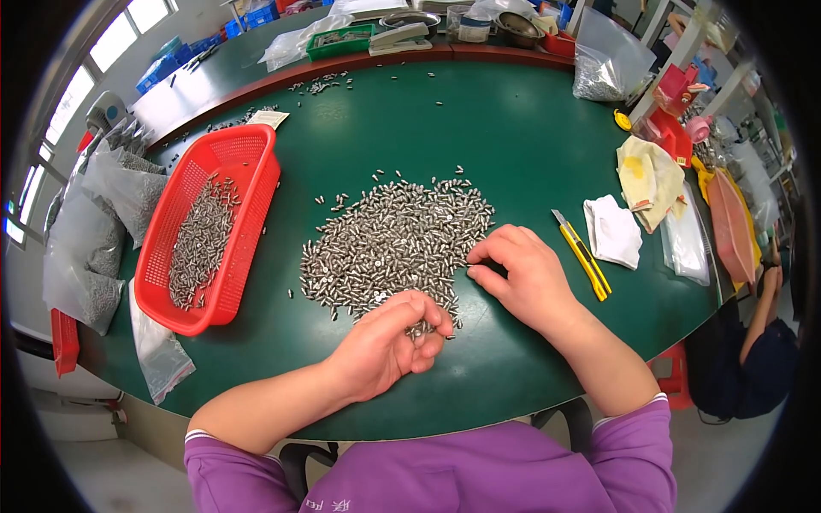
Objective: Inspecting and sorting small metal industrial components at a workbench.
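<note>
A broad pile of small silver metal pins with pointed ends [385, 239] lies on the green tabletop in front of me. My left hand [389, 342] is curled at the near edge of the pile, palm turned partly up. A few of the metal pins show between its bent fingers. My right hand [526, 278] rests at the pile's right edge, with thumb and forefinger drawn close together. Whatever sits between those fingertips is too small to make out. To the left, a red perforated plastic basket [248, 231] holds more of the same metal pins.
Right of my right hand lie a yellow utility knife [586, 261], a white cloth [613, 231] and a stained cream cloth [652, 175]. Clear bags of metal parts [103, 248] stand at the far left. A green tray [342, 41] sits behind the table's raised rim.
</note>
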A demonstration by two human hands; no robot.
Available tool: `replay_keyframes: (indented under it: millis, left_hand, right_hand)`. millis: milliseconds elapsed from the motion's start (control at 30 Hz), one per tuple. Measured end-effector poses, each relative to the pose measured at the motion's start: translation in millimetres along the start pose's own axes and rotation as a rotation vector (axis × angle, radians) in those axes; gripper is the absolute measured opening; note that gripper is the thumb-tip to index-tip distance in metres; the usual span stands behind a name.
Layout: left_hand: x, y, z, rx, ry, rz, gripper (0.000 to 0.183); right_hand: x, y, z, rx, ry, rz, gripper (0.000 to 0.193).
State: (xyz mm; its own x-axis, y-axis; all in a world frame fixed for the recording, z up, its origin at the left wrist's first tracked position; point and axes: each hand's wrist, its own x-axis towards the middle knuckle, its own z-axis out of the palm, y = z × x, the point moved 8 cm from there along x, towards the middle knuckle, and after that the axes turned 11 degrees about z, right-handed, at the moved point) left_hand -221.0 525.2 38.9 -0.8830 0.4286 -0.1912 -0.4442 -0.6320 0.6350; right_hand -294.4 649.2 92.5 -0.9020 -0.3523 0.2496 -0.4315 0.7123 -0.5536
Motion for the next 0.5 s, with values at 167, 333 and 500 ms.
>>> replay_keyframes:
  millis: [167,333,500]
  left_hand:
    - [1.2,-2.1,-0.7,-0.014,-0.058,-0.010,0.019]
    - [0.9,-2.4,-0.1,0.023,-0.018,-0.012,0.014]
    - [0.7,-1.3,3.1,0.036,0.004,0.007,0.018]
  right_hand:
    - [-1.9,-5.7,4.8,0.039,-0.037,-0.042,0.010]
    - [-9.4,-27.0,14.1,0.594,-0.300,-0.030,0.007]
    - [-12.8,-30.8,20.9,0.698,-0.356,-0.031,0.009]
